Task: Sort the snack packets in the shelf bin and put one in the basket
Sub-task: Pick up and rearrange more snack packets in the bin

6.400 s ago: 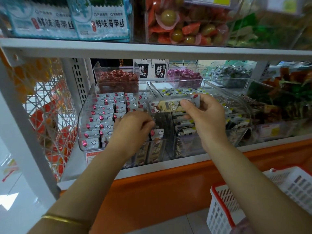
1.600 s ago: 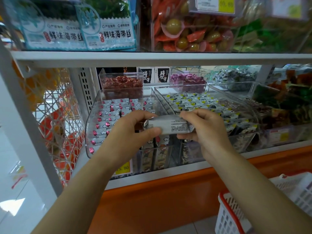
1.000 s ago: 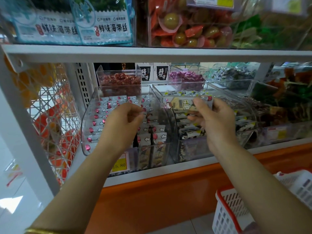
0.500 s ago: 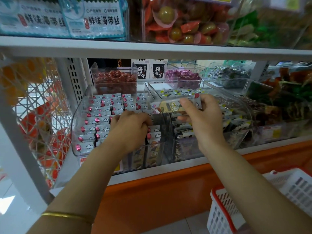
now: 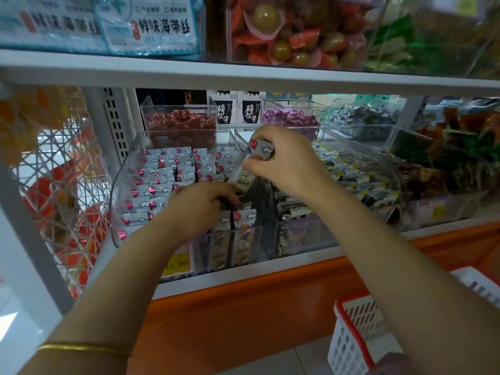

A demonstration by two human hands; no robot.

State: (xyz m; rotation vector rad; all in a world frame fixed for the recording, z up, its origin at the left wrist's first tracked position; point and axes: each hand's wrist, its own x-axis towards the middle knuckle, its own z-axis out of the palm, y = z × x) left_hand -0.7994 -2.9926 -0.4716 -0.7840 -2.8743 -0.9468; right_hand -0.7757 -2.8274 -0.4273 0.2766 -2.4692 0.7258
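Note:
A clear plastic shelf bin (image 5: pixel 121 190) holds several rows of silver snack packets (image 5: pixel 159 180) with red dots and white clouds. My right hand (image 5: pixel 284 163) pinches one such snack packet (image 5: pixel 251 163), tilted nearly upright, over the bin's right side. My left hand (image 5: pixel 200 207) reaches into the front of the bin, fingers curled down among the upright packets there; what the fingers hold is hidden. A white basket (image 5: pixel 351 328) with a red rim stands on the floor at lower right.
A second clear bin (image 5: pixel 359 174) of black-and-yellow packets sits right of the first. Smaller bins of red sweets (image 5: pixel 178 123) and purple sweets (image 5: pixel 286 117) stand behind. The upper shelf edge (image 5: pixel 243 77) hangs close overhead. A wire rack (image 5: pixel 54 185) is at left.
My right hand has turned the packet from flat to nearly upright and shifted it left over the bin. My left hand has pushed lower into the front packets.

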